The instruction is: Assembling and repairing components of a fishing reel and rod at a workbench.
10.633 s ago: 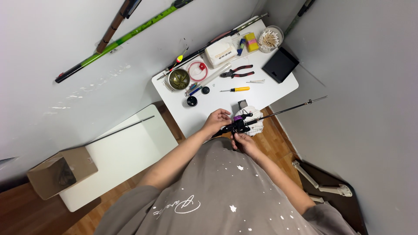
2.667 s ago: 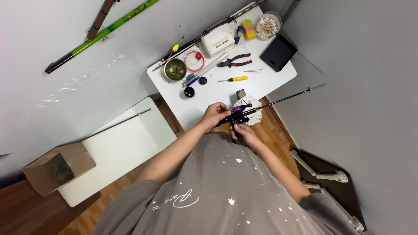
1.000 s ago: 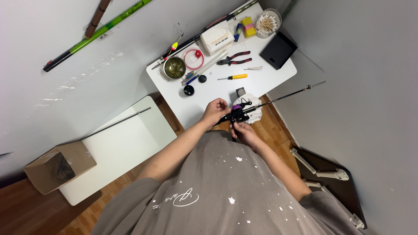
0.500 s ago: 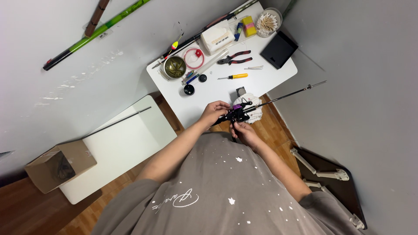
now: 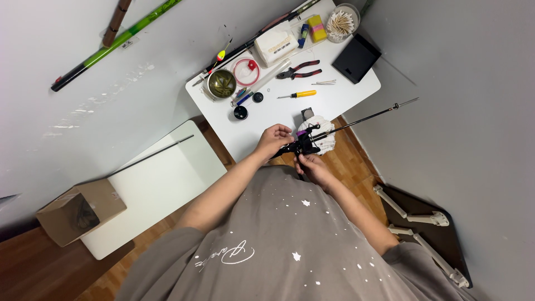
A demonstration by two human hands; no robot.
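Slim black fishing rod [image 5: 356,120] with dark, purple-accented reel [image 5: 304,146]

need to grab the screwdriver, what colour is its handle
Yellow. The screwdriver lies on the white table, seen clearly in the head view.

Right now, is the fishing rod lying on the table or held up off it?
Held up. Both hands, left hand and right hand, grip the black rod at its reel; its tip sticks out past the white table.

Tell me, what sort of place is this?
Most likely a small home workbench for fishing tackle. The left hand and right hand hold a black rod with a reel, a green rod leans on the wall, and pliers and a float lie on the white table.
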